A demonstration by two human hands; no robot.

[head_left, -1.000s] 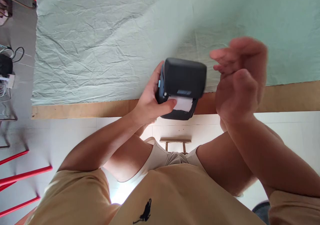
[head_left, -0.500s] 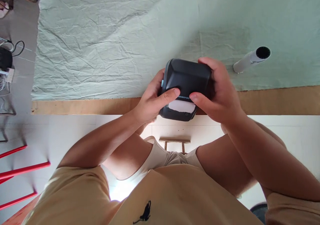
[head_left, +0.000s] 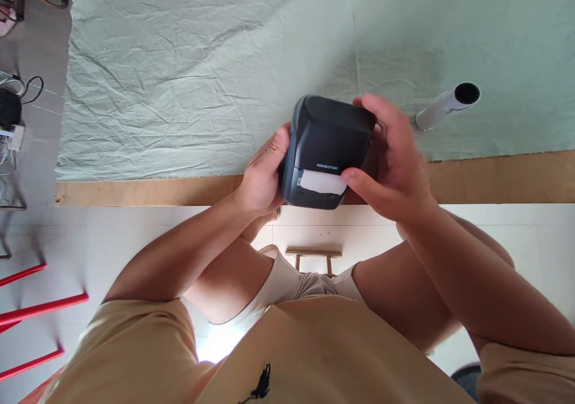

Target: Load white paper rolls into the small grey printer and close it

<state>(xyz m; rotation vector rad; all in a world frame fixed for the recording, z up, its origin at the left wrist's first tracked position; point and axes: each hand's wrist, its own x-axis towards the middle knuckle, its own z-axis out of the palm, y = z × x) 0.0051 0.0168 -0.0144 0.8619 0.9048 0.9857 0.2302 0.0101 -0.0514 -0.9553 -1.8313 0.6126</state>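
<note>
A small dark grey label printer (head_left: 327,143) is held over the near edge of the table, between both hands. A strip of white label paper (head_left: 322,182) shows at its front slot. My left hand (head_left: 263,176) grips its left side, fingers curled round the casing. My right hand (head_left: 395,161) wraps its right side, thumb at the paper slot and fingers over the top edge.
A wrinkled pale green cloth (head_left: 202,63) covers the wooden table (head_left: 135,191). A white tube (head_left: 444,106) with a dark open end lies on the cloth to the right. Cables and a black device (head_left: 11,108) sit far left. Red bars (head_left: 40,308) stand lower left.
My right hand came down from the air and took hold of the printer's right side. The lid went shut. My left thumb slid off the front to the side, and the printer tilted up slightly.
</note>
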